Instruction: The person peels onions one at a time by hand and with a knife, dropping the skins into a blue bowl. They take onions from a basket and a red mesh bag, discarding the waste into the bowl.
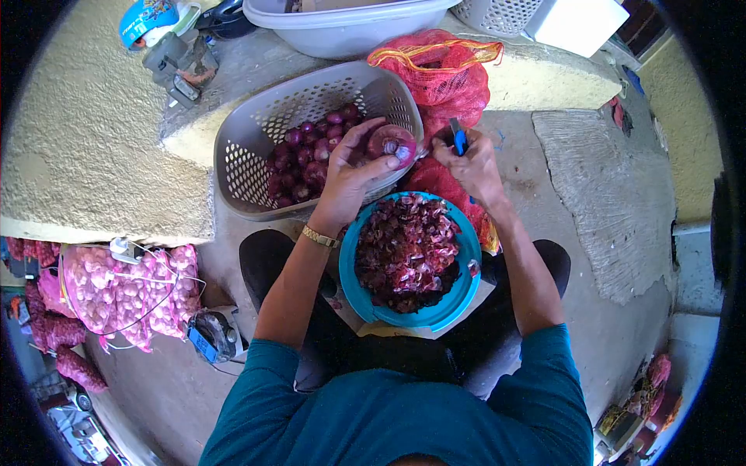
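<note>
My left hand (350, 171), with a watch (321, 237) at the wrist, grips a large red onion (392, 145) over the right end of the grey basket. To its right, my right hand (475, 167) is closed on a small knife with a blue and dark handle (460, 142); most of its blade is hard to make out. Several red onions (311, 151) lie in the perforated basket (231, 147). Below my hands, between my legs, a blue tub (350, 276) is heaped with dry onion skins (408, 248).
A red mesh sack (451, 81) stands beside the basket. On the ledge rest a pale plastic tub (326, 35), another perforated basket (497, 14) and a clear jar (175, 58). Pink net bags of bulbs (128, 287), with a power strip (124, 251) and cables, sit at left.
</note>
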Available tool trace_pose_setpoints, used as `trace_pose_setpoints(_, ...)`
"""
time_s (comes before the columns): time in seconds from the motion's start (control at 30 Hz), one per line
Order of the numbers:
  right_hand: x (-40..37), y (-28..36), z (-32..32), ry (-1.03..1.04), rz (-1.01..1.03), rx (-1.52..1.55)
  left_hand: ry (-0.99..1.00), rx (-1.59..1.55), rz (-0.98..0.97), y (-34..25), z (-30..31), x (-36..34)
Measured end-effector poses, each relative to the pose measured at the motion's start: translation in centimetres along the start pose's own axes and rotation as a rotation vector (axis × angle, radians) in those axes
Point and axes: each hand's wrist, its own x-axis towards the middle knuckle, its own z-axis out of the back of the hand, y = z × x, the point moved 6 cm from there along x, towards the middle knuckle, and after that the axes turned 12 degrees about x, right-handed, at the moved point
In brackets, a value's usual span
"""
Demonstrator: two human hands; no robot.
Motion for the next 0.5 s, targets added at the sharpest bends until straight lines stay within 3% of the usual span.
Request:
trace_pose_setpoints(0.07,-0.4,0.8,0.3,0.05,-0.01,0.003,-0.002,-0.099,0.046,0.2,0.3,0.0)
trace_pose_setpoints(0.13,-1.3,1.5,-0.6,0.371,-0.109,-0.208,-0.005,-0.198,0.089,0.5,0.6,0.2)
trace_pose_setpoints(0.23,-2.6,1.1,-1.1,0.526,-0.236,-0.342,-0.023,-0.336,0.127,1.1,1.0,0.3)
trace_pose_setpoints(0.27,-2.8,1.0,-1.5,0.549,-0.221,-0.25,-0.023,-0.29,0.091,1.2,1.0,0.4)
trace_pose_setpoints(0.4,-2.2,1.3,-1.4,0.401,-0.142,-0.13,0.027,-0.187,0.077,1.0,0.3,0.3)
trace_pose_setpoints(0.47,-1.6,2.0,-0.7,0.173,0.066,-0.017,0.039,-0.149,0.09,1.0,0.1,0.2)
trace_pose_setpoints(0.5,-1.5,1.8,-0.8,0.171,0.067,-0.018,0.05,-0.111,0.102,1.0,-0.1,0.2)
